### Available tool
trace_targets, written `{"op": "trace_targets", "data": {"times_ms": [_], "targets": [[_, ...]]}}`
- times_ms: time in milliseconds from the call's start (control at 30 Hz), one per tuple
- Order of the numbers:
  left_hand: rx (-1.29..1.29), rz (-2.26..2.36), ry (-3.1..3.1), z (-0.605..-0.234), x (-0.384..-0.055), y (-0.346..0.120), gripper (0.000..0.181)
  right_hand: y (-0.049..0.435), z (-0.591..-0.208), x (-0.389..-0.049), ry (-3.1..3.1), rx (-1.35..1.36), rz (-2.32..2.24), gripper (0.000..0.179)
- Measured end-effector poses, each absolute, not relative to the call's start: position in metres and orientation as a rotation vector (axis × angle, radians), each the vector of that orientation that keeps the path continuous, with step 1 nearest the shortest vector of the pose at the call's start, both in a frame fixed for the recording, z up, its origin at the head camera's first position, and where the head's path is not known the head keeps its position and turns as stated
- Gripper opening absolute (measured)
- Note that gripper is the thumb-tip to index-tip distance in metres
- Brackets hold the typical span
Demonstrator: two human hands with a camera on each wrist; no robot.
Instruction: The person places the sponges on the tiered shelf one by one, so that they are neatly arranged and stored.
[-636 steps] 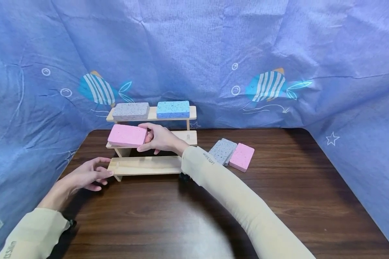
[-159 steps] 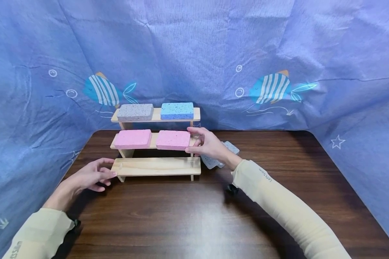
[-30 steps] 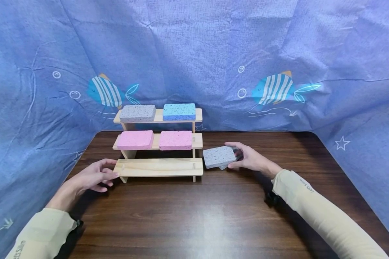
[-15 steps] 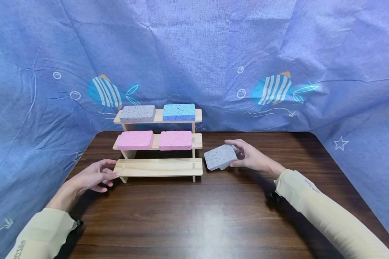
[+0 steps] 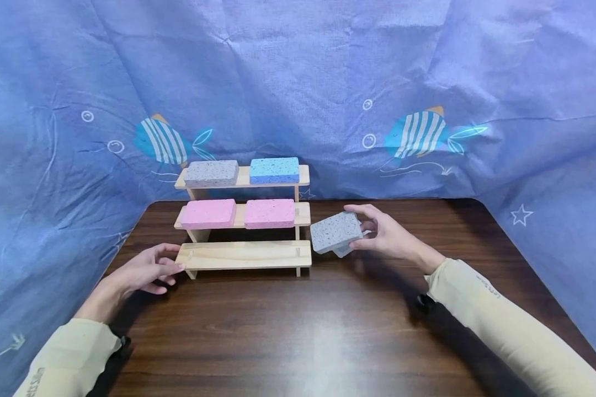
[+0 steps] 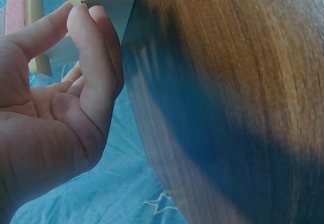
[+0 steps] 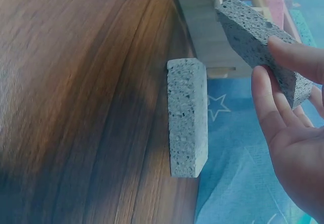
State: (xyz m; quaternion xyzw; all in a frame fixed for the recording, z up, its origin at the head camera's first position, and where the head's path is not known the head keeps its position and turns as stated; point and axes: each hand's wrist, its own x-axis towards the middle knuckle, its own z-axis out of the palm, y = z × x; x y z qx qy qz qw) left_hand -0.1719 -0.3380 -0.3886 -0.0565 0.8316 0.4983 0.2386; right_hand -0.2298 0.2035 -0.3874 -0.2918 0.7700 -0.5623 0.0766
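Observation:
My right hand (image 5: 389, 234) grips a speckled grey sponge (image 5: 335, 231) by its right end, thumb at the front and fingers behind. It is held tilted above the table, just right of the three-tier wooden rack (image 5: 243, 255). Under it, a second grey sponge (image 7: 185, 118) lies on the table, mostly hidden in the head view. My left hand (image 5: 146, 270) pinches the left end of the rack's lowest tier; the left wrist view shows the thumb and fingertips at that edge. The bottom tier holds nothing.
On the rack's top tier sit a grey sponge (image 5: 211, 173) and a blue sponge (image 5: 274, 170). Two pink sponges (image 5: 208, 213) lie on the middle tier. A blue fish-print cloth (image 5: 328, 82) hangs around the dark wooden table (image 5: 258, 331).
Earlier, the right hand set two pink sponges on the middle tier. Over the last second it has lifted the grey sponge slightly off the other. The left hand stays at the rack.

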Motion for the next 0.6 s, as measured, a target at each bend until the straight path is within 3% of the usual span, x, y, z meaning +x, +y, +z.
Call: {"op": "trace_targets", "data": {"times_ms": [600], "targets": [[-0.196, 1.377, 2.287, -0.385, -0.172, -0.334, 0.073, 0.206, -0.373, -0.221, 2.217, -0.820, -1.747, 0.083]]}}
